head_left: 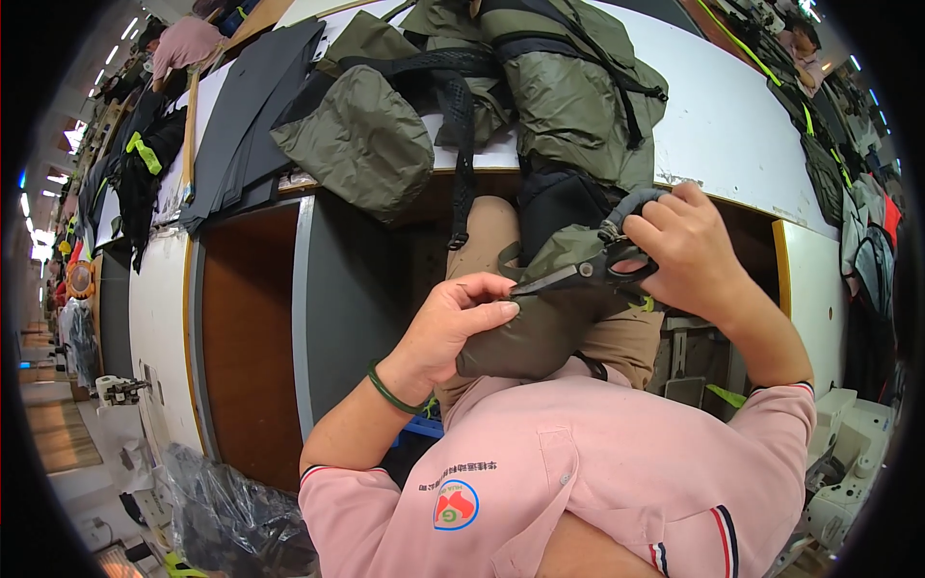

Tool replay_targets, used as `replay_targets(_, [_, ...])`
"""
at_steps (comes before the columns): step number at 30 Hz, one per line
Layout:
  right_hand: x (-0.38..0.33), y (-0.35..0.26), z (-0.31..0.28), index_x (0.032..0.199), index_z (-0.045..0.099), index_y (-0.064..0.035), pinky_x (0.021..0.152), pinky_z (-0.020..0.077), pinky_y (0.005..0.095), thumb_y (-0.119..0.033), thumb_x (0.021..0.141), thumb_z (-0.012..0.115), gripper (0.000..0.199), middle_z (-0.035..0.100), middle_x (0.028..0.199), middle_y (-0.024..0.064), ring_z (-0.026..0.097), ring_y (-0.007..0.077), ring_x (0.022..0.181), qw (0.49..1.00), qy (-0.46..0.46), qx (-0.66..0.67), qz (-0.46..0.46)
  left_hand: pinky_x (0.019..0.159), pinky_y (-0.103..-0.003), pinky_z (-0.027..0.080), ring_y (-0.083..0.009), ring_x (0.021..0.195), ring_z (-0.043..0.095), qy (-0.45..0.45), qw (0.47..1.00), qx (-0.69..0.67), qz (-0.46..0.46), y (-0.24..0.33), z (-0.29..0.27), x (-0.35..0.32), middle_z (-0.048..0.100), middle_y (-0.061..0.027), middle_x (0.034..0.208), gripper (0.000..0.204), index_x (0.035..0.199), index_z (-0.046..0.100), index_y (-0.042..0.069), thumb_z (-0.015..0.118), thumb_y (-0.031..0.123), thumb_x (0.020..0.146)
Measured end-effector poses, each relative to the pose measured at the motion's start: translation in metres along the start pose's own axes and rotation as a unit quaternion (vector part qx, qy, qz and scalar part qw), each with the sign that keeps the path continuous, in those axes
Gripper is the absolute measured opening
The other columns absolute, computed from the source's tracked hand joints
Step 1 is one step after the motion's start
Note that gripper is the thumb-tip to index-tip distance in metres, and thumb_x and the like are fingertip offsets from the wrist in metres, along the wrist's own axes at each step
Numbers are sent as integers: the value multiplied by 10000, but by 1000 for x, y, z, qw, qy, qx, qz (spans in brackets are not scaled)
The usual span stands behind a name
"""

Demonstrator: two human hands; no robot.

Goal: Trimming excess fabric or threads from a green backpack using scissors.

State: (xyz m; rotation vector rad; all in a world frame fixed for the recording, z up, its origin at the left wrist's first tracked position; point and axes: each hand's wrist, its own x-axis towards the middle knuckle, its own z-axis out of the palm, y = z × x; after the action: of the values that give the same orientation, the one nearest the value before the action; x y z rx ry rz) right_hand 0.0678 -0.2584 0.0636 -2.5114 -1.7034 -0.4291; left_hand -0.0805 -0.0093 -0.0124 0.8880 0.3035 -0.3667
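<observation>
Over my lap lies olive-green bag fabric (pixel 530 339), part of a piece hanging down from the table edge. My right hand (pixel 689 249) grips the handles of a pair of dark scissors (pixel 570 276), whose handles seem wrapped in grey cloth. The blades point left, toward the fingertips of my left hand (pixel 445 323). Thumb and forefinger of that hand are pinched together at the fabric, right beside the blade tip. What exactly lies between them is too small to make out. Beyond my hands, an olive backpack (pixel 570 101) with black straps rests on the table.
The white table (pixel 727 120) has open shelf compartments (pixel 252 328) below. More olive bag parts (pixel 361 144) and dark grey sheets (pixel 255 111) lie on it, left of the backpack. Clear plastic wrapping (pixel 231 511) sits at lower left, a sewing machine (pixel 853 453) at right. Other people are farther off.
</observation>
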Motion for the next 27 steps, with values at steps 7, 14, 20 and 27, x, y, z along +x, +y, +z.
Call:
replay_targets(7, [-6,-18,24,744,592,-60,564,426,343,-437,639,877,484,584,632,69,579,255,584,911,-106,336,215,791,-221,502,-72,864,616,17,995,92,35,-4,0,-2,668,-24,964,226,1069,685,4,714,5,845])
replay_targets(14, [4,-3,9,774,597,-59,625,425,345,-418,637,870,471,572,659,66,575,262,637,952,-72,272,118,774,-231,532,-86,841,640,-4,999,35,3,-7,5,-1,684,-39,963,200,1040,680,-6,695,-22,841])
replay_targets(20, [-1,14,-6,819,601,-85,739,423,370,-320,582,860,423,564,717,48,598,255,736,988,-85,127,-8,784,-217,522,-75,842,628,-24,999,34,-8,-7,0,-1,673,-28,963,226,1066,670,-4,711,5,844])
replay_targets(27, [10,15,-18,797,588,-76,742,427,371,-338,568,866,445,569,714,51,604,256,743,989,-105,86,-50,807,-207,494,-59,860,599,-31,997,63,-35,-6,3,-1,654,-6,963,264,1091,668,-4,736,34,839])
